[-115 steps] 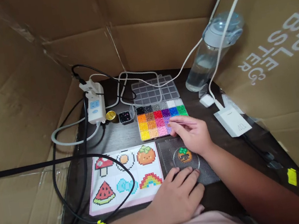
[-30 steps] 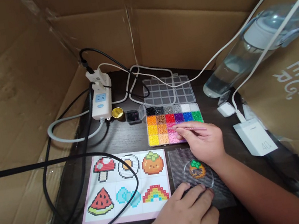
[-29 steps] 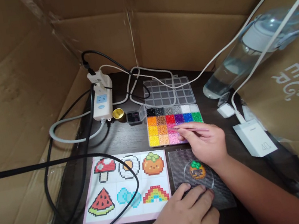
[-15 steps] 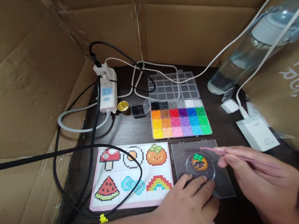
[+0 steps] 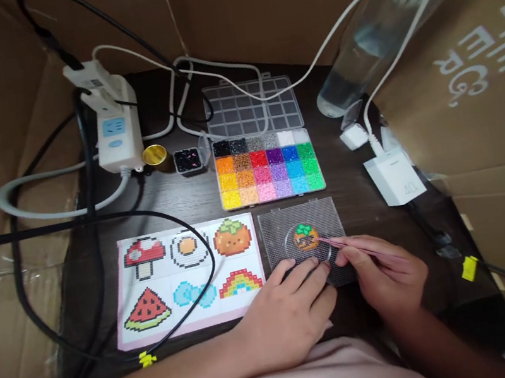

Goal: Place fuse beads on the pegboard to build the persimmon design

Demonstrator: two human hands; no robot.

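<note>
My right hand (image 5: pixel 385 273) pinches a pair of pink tweezers (image 5: pixel 372 253), whose tips meet the right edge of an orange persimmon figure (image 5: pixel 306 238) made of small beads. Green beads form its leaves, and dark gaps show in its middle. The figure sits within a round outline on a clear pegboard (image 5: pixel 276 220). Fingers spread and flat, my left hand (image 5: pixel 295 310) rests over the lower left of the board. Beside it lies a pattern sheet (image 5: pixel 194 323) with a mushroom, an egg, a persimmon, a watermelon, a bow and a rainbow.
Behind the board lies an open bead box (image 5: pixel 268 164) with coloured compartments. A small box of dark beads (image 5: pixel 188 161) and a gold lid (image 5: pixel 154 155) stand left of it. A power strip (image 5: pixel 115 127), a black cable (image 5: pixel 94 219), a white charger (image 5: pixel 397 179) and a water bottle (image 5: pixel 363 37) surround the area.
The tweezers have come down from above the upper part of the board to the persimmon's right edge. My left hand stays on the board. The whole view has shifted and tilted downward.
</note>
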